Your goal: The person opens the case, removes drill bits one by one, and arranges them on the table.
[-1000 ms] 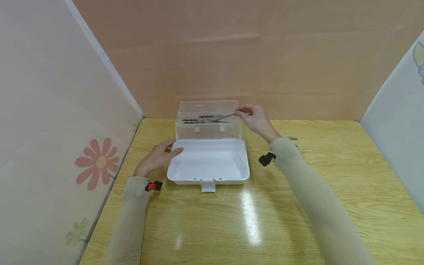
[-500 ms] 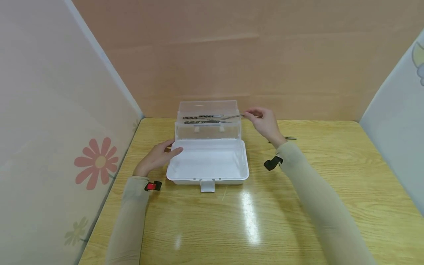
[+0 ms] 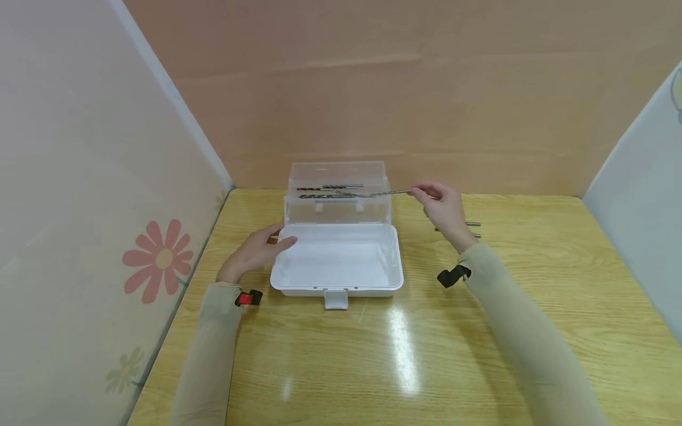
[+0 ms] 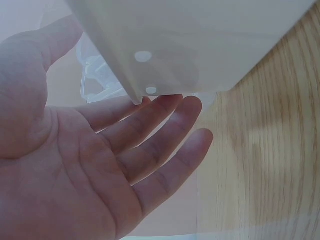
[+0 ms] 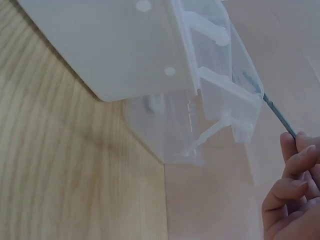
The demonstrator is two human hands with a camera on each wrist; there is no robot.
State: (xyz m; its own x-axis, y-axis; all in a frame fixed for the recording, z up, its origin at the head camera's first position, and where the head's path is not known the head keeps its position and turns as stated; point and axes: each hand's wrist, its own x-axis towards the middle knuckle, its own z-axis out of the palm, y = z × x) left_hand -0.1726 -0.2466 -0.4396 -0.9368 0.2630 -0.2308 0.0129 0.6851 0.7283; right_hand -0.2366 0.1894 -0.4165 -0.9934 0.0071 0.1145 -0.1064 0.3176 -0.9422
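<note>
A white storage box [image 3: 337,289] stands open, its clear tiered trays [image 3: 341,210] raised at the back. My left hand [image 3: 256,253] holds its left rear corner, thumb over the rim and the fingers along the outer wall in the left wrist view. Several metal drill bits [image 3: 327,196] lie in the upper trays. My right hand [image 3: 441,210] pinches one drill bit [image 5: 280,116] by its shank end, right of the trays. That bit's fluted tip overlaps the upper tray's right edge.
Shanks of two more drill bits [image 3: 473,223] show on the wooden table [image 3: 330,367] behind my right wrist. The box's latch [image 3: 336,300] hangs down in front. A white flowered panel [image 3: 106,207] stands at the left, a tan backdrop [image 3: 346,89] behind.
My right hand has moved right and slightly down, drawing the pinched drill bit toward the tray's right edge and bringing it nearly level. The left hand keeps its place on the box.
</note>
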